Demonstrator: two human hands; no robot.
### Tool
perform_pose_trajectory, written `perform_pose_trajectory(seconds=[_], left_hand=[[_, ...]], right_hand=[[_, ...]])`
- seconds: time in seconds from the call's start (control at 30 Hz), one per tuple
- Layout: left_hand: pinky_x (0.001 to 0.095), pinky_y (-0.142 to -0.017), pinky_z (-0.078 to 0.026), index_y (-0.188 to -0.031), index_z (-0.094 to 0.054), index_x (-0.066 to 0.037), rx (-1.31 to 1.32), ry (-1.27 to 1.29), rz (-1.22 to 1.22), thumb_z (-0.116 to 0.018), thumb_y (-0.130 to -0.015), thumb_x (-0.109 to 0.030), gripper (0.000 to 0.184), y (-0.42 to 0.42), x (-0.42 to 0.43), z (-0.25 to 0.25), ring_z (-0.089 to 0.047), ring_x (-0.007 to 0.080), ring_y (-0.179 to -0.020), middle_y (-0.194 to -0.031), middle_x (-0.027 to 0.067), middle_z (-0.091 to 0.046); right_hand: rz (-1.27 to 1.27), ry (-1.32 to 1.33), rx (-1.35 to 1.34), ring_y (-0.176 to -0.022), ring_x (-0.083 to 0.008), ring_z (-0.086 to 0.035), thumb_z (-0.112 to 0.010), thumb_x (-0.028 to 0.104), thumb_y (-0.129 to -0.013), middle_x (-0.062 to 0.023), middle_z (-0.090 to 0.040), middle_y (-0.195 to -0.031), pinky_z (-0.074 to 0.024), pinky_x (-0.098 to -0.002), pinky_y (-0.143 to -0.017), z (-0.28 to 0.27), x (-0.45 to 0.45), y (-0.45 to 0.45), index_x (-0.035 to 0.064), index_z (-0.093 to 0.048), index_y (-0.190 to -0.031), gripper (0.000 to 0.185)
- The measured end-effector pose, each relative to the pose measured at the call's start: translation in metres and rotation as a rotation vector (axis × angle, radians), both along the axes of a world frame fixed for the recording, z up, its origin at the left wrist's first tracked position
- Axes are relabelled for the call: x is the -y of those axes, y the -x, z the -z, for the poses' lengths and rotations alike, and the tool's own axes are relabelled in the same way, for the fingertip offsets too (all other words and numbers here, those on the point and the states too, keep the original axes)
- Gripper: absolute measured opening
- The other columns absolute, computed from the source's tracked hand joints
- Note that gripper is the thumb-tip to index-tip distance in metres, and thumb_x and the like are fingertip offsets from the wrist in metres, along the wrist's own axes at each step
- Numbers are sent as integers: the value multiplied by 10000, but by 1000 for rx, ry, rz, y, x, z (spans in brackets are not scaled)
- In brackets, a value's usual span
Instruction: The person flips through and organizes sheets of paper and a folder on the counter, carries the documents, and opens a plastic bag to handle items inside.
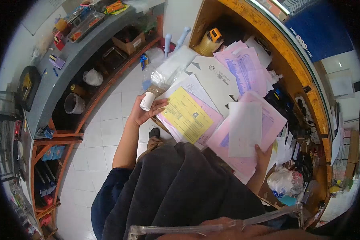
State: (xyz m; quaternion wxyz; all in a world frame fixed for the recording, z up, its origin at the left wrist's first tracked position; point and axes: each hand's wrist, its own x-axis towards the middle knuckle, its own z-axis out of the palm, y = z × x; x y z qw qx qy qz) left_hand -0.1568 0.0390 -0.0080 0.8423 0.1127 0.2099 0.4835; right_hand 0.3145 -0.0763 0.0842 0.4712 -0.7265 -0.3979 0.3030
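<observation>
My left hand (142, 114) is palm up around a white roll (147, 101) with a brown end, held between thumb and fingers. Its outer fingers reach the edge of a yellow form (188, 116), which lies on pink and white sheets. On the right, my right hand (263, 160) grips a stack of pink sheets (274, 116) with a translucent white sheet (245, 130) on top. The thumb presses from above; the other fingers are mostly hidden under the paper. A large white folder (212, 78) lies behind the papers.
Clear plastic packaging (170, 70) lies beyond the yellow form. More printed pink sheets (248, 68) stand near a yellow tape roll (208, 43). A plastic bag (285, 180) and cables are at right. Left, a grey counter (78, 44) curves over shelves above the tiled floor (94, 148).
</observation>
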Motion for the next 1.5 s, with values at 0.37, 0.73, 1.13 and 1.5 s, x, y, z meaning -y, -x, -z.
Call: perform_pose_trajectory(seconds=[0.37,0.73,1.13,1.5], left_hand=[[320,-808,-434,-1069,-490,60,-671,-200,-353,-450,-847,-407,519,2,28,17,-550,199,-918,-1046,128,-556],[397,-758,-389,-1021,-552,-69,-1801,-1112,-130,-691,-630,-155,424,-83,27,16,-479,294,-902,-954,98,-524],[425,-864,-349,-1217,-367,15,-1795,-1126,-225,-769,-573,-278,814,-91,44,20,-446,332,-980,-1089,156,-491],[465,-980,-212,-1246,-258,17,-1868,-1239,-899,-685,-671,-198,748,-119,85,23,-268,376,-1167,-1273,230,-261]], right_hand=[[-931,166,-172,-1113,-197,-443,-683,86,-700,-134,-443,-1230,-369,-314,-925,60,-156,95,0,-322,-1291,698],[-589,-193,557,-1038,-395,-403,-602,40,-670,-214,-437,-1082,-339,-447,-905,64,-132,169,39,-337,-1264,650],[-157,19,589,-1107,-399,-347,-601,115,-715,-237,-401,-1157,-280,-459,-951,86,60,27,29,-366,-1228,571],[337,55,617,-1056,-391,-375,-641,101,-663,-226,-427,-1112,-309,-453,-916,90,157,-78,24,-399,-1181,577]])
